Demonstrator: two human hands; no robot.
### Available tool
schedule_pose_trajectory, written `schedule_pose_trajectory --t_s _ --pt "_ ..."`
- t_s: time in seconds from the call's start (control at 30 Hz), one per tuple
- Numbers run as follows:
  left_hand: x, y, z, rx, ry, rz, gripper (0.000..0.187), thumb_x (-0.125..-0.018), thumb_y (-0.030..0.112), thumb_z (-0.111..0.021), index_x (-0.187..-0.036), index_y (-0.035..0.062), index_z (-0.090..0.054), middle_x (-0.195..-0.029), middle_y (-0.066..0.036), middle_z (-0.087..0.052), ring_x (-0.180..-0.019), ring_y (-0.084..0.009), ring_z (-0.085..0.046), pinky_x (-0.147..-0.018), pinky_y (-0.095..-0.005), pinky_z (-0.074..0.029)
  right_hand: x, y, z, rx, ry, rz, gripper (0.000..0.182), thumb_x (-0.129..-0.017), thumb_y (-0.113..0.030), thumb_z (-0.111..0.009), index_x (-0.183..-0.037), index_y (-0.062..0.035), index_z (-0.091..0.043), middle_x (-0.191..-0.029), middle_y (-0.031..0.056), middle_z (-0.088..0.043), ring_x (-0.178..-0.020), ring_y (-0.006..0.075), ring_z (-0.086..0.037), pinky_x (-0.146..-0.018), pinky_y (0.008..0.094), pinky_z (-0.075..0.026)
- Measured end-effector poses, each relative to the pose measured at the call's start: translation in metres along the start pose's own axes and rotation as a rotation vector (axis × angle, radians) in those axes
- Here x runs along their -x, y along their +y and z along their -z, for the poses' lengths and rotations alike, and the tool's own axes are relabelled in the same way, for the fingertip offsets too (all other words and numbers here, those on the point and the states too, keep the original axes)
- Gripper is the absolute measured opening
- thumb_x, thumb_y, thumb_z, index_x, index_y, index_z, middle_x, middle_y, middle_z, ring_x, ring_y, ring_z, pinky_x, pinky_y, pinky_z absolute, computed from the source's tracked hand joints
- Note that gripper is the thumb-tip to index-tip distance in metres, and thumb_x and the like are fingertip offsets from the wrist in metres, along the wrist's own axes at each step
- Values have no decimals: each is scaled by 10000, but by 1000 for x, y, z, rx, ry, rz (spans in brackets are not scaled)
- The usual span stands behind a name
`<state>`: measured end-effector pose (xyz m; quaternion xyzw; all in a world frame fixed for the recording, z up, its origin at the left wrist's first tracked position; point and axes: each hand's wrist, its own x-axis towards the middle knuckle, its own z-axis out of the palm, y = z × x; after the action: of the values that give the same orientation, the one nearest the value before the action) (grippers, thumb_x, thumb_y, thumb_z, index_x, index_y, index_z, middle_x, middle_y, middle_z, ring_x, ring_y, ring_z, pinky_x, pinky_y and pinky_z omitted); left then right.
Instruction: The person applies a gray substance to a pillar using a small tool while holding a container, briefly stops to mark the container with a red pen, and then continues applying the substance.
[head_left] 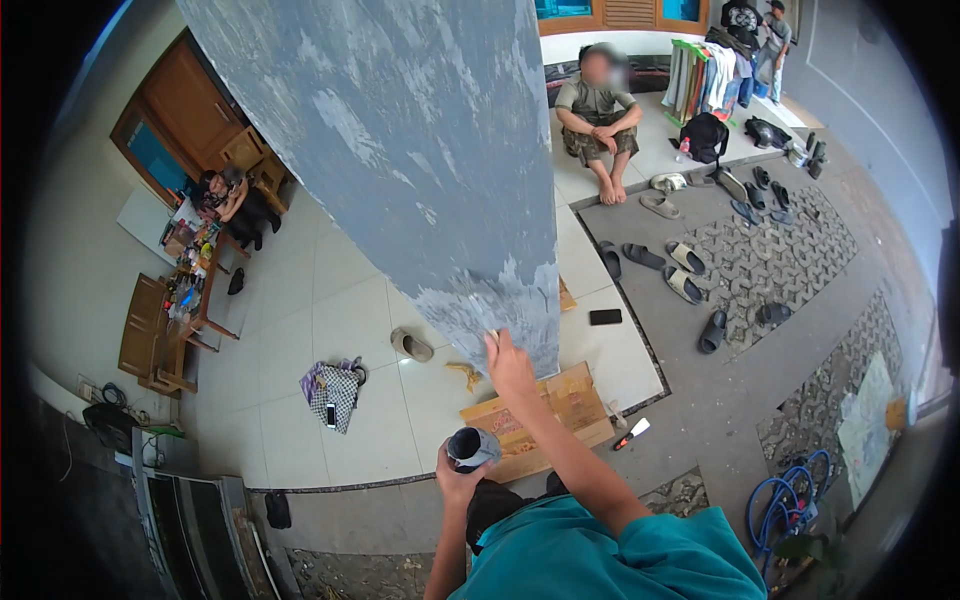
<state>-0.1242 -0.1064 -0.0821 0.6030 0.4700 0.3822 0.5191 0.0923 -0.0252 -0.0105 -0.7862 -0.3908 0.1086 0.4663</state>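
In front of me stands a pillar (400, 150) with streaky grey paint and paler patches. My right hand (510, 365) is closed around the pale handle of what looks like a paintbrush (492, 338), held at the pillar's lower part. The brush's head is hard to make out against the grey. Darker, wet-looking strokes surround it. My left hand (461, 482) grips a paint-smeared cup (487, 446), dark inside, low and close to my body. Flattened cardboard (570, 405) lies at the pillar's foot, beyond the cup.
A scraper (632, 433) and a black phone (605, 317) lie right of the pillar. One sandal (411, 345) and a checked cloth (340, 392) are on the tiles at left. A person (598, 110) sits behind the pillar; several sandals (685, 270) lie nearby. A blue hose (785, 505) is coiled at right.
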Motion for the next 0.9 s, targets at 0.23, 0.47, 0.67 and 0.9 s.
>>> schedule_pose_trajectory --t_s 0.23,0.47,0.67,0.9 --pt "7 -10 2 51 3 31 800 -595 56 -894 -1259 -41 -459 -1144 -142 -605 -1057 -238 -628 -921 -369 -532 27 6 4 -149 -55 50 301 -993 -329 -499 -986 -29 -506 -661 277 -612 -669 487 -615 -536 576 -467" --pt "8 -9 5 57 38 9 806 -595 57 -895 -1262 -47 -455 -1136 -147 -610 -1052 -245 -631 -915 -380 -538 -2 9 1 -5 -15 -3 329 -980 -356 -524 -979 -28 -503 -684 276 -622 -679 485 -618 -544 573 -471" --pt "10 -8 5 49 44 -4 822 -598 67 -895 -1273 -57 -443 -1130 -154 -614 -1046 -249 -638 -900 -388 -547 22 24 3 -32 -55 27 320 -978 -351 -529 -977 -32 -501 -695 282 -625 -673 495 -615 -550 567 -477" --pt "10 5 1 33 19 -48 809 -610 68 -889 -1273 -56 -442 -1138 -154 -608 -1048 -253 -636 -900 -395 -547 7 35 -9 88 -16 -43 318 -980 -362 -513 -996 -45 -507 -696 280 -625 -670 492 -617 -562 570 -485"
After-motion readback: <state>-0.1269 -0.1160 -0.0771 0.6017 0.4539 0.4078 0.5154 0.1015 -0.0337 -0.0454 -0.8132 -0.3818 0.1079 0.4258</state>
